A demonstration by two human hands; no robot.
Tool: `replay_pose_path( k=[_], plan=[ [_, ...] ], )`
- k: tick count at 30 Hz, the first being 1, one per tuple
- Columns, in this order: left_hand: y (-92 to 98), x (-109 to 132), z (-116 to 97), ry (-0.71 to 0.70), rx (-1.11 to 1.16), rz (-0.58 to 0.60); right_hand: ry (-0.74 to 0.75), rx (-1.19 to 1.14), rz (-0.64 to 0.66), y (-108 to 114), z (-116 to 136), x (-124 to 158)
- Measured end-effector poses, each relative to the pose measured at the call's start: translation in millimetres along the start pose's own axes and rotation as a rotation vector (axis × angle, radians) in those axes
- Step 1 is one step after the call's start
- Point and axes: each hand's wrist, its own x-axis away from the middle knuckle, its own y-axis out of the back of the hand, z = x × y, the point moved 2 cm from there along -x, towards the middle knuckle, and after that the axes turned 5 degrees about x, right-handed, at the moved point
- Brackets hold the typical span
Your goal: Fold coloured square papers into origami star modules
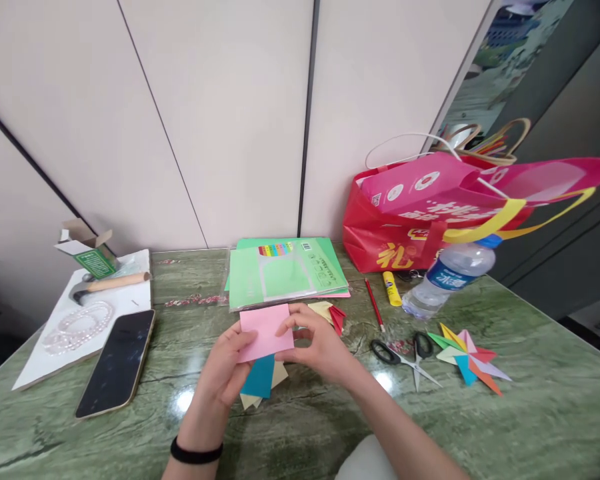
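Note:
A pink sheet of paper (264,328), small and rectangular, is held up over the table between both hands. My left hand (225,360) grips its left edge, thumb on the front face. On the right side my right hand (316,341) pinches it, with thumb and fingers at the right edge. Below lie a blue paper piece (259,377) and cream paper pieces (280,375), partly hidden by the pink sheet and my left hand. Behind my right hand are folded red and cream papers (336,319). A many-coloured paper star (466,355) rests at the right.
Scissors (414,361), a red pencil (374,304), a glue stick (392,289) and a water bottle (447,280) stand or lie at right, before a red bag (395,233). Green paper packs (287,270) lie behind. At left are a phone (117,363), hammer (109,285), beads (80,327) and box (93,257).

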Motion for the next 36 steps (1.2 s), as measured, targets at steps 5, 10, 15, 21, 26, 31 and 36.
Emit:
replay_pose_path(
  k=[5,10,15,21,26,31,36],
  plan=[
    [-7.3,2.5,0.2,-0.052,0.013,0.054,-0.050,-0.004,-0.153,3.3,0.3,-2.9],
    [-16.9,7.7,-2.5,-0.131,0.007,0.164,-0.111,-0.014,-0.282,6.5,-5.1,-4.0],
    [-14.7,9.5,-2.3,-0.198,-0.157,0.130,-0.116,-0.007,-0.306,6.2,-6.7,-3.5],
    [-10.2,5.2,0.8,-0.283,-0.193,0.063,-0.122,-0.057,-0.303,3.8,-10.5,-3.4],
    [-10.3,5.0,1.3,-0.276,-0.196,0.043,-0.113,-0.026,-0.290,4.0,-12.2,-4.7],
    [-8.9,4.8,-0.1,-0.300,-0.213,0.006,-0.125,-0.033,-0.282,3.4,-14.8,-5.4],
    [-9.7,3.4,-1.3,-0.300,-0.210,-0.016,-0.132,-0.055,-0.276,2.8,-14.9,-5.8]
  ],
)
